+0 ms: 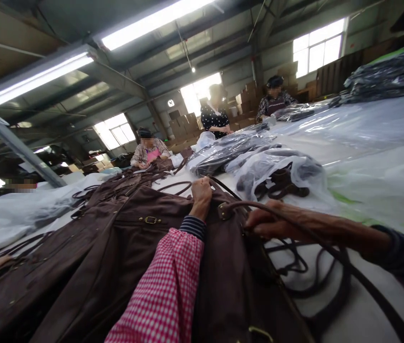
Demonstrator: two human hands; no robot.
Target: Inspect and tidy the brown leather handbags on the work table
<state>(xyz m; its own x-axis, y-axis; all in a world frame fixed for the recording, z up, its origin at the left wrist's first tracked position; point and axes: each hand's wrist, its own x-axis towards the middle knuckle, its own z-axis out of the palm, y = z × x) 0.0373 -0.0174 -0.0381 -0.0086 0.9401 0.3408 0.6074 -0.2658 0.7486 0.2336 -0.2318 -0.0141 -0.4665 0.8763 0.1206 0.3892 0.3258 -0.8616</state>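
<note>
A large heap of dark brown bags (116,247) with straps and brass buckles fills the near left of the white table (366,162). My left hand (201,191), in a pink checked sleeve, is closed in a fist on the top edge of the uppermost brown bag. My right hand (266,223) lies at the bag's right side, fingers curled round its brown strap (330,247), which loops over my wrist. Loose thin straps (295,267) lie on the table under my right arm.
Clear plastic bags (276,171) holding dark items lie beyond my hands. More wrapped dark goods (391,76) pile at the far right. Three people (216,114) work at the table's far end, near stacked cardboard boxes (183,126). A slanted metal post (19,147) stands at left.
</note>
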